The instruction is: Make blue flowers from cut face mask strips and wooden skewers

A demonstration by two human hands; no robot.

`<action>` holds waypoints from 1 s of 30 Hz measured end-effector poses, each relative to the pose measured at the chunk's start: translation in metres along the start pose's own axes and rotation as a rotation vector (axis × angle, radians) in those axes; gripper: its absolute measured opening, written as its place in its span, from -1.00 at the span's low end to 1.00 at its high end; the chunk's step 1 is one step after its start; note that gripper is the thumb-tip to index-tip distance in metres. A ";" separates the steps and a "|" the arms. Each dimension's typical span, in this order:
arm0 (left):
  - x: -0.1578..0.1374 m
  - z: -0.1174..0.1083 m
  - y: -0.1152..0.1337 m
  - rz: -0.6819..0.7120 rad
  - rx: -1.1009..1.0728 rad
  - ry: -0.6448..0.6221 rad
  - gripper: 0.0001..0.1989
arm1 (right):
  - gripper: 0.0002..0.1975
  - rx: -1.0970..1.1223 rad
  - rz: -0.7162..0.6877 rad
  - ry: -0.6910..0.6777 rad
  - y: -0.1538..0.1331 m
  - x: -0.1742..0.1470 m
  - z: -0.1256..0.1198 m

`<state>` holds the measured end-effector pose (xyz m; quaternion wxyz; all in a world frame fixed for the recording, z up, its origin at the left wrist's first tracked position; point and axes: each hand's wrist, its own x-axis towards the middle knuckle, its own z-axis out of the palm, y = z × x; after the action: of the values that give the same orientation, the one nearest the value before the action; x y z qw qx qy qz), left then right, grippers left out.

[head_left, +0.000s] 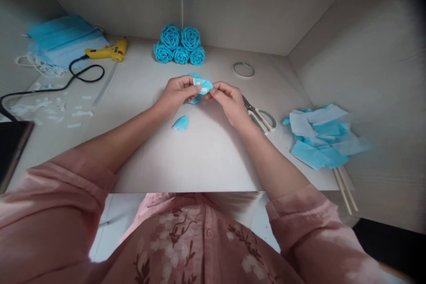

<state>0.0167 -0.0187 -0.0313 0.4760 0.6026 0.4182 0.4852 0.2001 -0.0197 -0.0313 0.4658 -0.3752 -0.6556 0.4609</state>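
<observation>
My left hand [180, 91] and my right hand [227, 99] pinch a small blue piece of mask fabric [203, 85] between them, above the middle of the table. A white strip shows on the piece's face. Partly hidden beneath it are more blue bits [194, 99] on the tabletop. Nearer to me lies a petal-shaped blue piece [181, 123]. Beside my right wrist rest scissors [262, 117] with white handles, their blades partly covered by my hand.
Blue rolled flowers [181, 44] are stacked at the back, a wooden stick with blue fabric rising behind. Left are face masks [66, 37], a yellow glue gun [109, 50] with black cable, and white scraps [43, 107]. Right are a tape ring [243, 70], cut fabric [321, 135] and sticks [346, 190].
</observation>
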 end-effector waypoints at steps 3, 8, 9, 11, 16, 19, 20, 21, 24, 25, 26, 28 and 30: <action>-0.003 0.001 0.007 0.016 0.051 0.009 -0.82 | -0.77 0.015 0.010 -0.040 0.001 0.001 0.000; -0.006 0.006 0.014 0.045 0.148 0.029 -0.82 | -0.75 -0.037 -0.001 -0.018 0.006 0.001 0.001; -0.005 0.006 0.014 0.047 0.156 0.027 -0.82 | -0.76 -0.053 -0.006 -0.013 0.006 0.002 0.000; -0.005 0.006 0.012 0.054 0.159 0.012 -0.84 | -0.78 -0.066 -0.007 -0.011 0.007 0.002 0.000; -0.002 0.001 0.009 0.091 0.152 -0.010 -0.80 | -0.80 -0.004 0.028 -0.028 0.005 0.003 -0.001; 0.000 -0.002 0.006 0.096 0.148 0.001 -0.80 | -0.77 0.048 0.032 -0.038 0.004 0.002 -0.001; 0.001 -0.003 0.005 0.100 0.150 0.002 -0.79 | -0.76 0.054 0.033 -0.034 0.004 0.002 -0.002; 0.001 -0.003 0.004 0.105 0.154 0.002 -0.79 | -0.76 0.051 0.034 -0.027 0.004 0.002 -0.002; 0.004 -0.005 -0.002 0.123 0.162 0.024 -0.77 | -0.75 -0.002 0.032 0.002 0.007 0.004 -0.003; 0.005 -0.006 -0.004 0.129 0.161 0.048 -0.78 | -0.74 -0.019 0.027 0.018 0.009 0.004 -0.003; 0.006 -0.006 -0.005 0.140 0.160 0.083 -0.79 | -0.74 -0.032 0.019 0.038 0.010 0.005 -0.004; 0.007 -0.006 -0.006 0.188 0.167 0.168 -0.82 | -0.76 -0.054 0.003 0.079 0.012 0.006 -0.004; 0.006 -0.003 -0.005 0.275 0.199 0.228 -0.83 | -0.79 -0.076 -0.012 0.109 0.013 0.006 -0.003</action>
<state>0.0142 -0.0114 -0.0351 0.2929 0.6394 0.4290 0.5668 0.2024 -0.0093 -0.0419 0.4890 -0.4134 -0.6485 0.4117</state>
